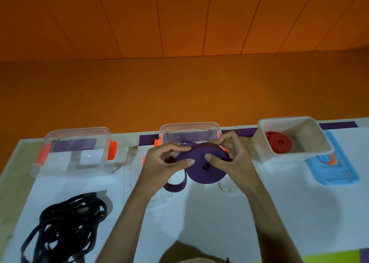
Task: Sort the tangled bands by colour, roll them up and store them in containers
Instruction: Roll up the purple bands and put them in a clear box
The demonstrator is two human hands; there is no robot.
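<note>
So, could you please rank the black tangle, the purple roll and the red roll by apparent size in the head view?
1. Black tangle
2. Purple roll
3. Red roll, though it lies farther from the camera, so that gap is unsure.

A purple band (205,167), mostly rolled into a flat coil, is held above the surface (199,213), a loose tail hanging. Tangled black bands (65,226) lie near left. A red roll (278,143) sits inside the white container (311,137), far right.

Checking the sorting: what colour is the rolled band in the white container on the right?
The rolled band is red, seen in the head view.
</note>
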